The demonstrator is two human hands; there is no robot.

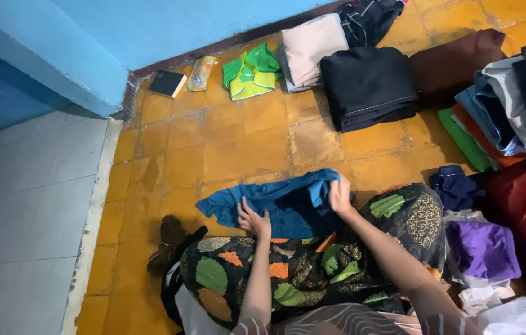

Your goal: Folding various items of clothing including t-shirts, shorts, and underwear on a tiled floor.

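Note:
A teal-blue garment [288, 208] lies spread over the yellow tiled floor and the edge of my lap, which is covered in a black cloth with green and orange leaf shapes [312, 273]. My left hand [252, 218] presses flat on the garment's near left part, fingers apart. My right hand [339, 193] pinches the garment's right edge, lifting a fold of it.
Folded piles sit at the back: a green top [250, 74], beige cloth [312, 46], black clothes [368, 87], a brown pile [455, 62]. A mixed stack [511, 105] and purple cloth [483, 248] lie right. A dark book [167, 82] rests by the blue wall.

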